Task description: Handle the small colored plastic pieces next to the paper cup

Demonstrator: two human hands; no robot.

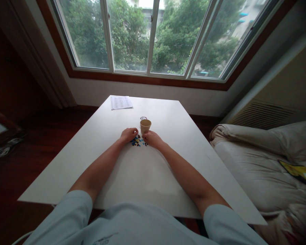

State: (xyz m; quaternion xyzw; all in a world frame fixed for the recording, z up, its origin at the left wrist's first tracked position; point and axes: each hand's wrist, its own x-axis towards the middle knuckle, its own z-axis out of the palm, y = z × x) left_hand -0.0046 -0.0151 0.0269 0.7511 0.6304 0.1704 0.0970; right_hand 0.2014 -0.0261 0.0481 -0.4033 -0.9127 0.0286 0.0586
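A brown paper cup [145, 126] stands upright near the middle of the white table [142, 177]. Just in front of it lies a loose pile of small blue, yellow and dark pieces [136, 141], perhaps beads, too small to name surely. At the pile's left edge is my left hand [129, 134], its fingers curled and pressed together. On the other side, my right hand [153, 139] rests close in front of the cup, fingers pinched low by the scattered pieces. What either hand holds, if anything, is hidden. Behind the cup shows a thin dark loop [143, 118], partly covered.
Printed paper sheets [121, 102] lie at the table's far left corner. Beyond the table is a wide window [150, 41]. A beige sofa [234, 163] with a yellow and black item [297, 172] stands on the right. Cables [2, 151] lie on the floor at left.
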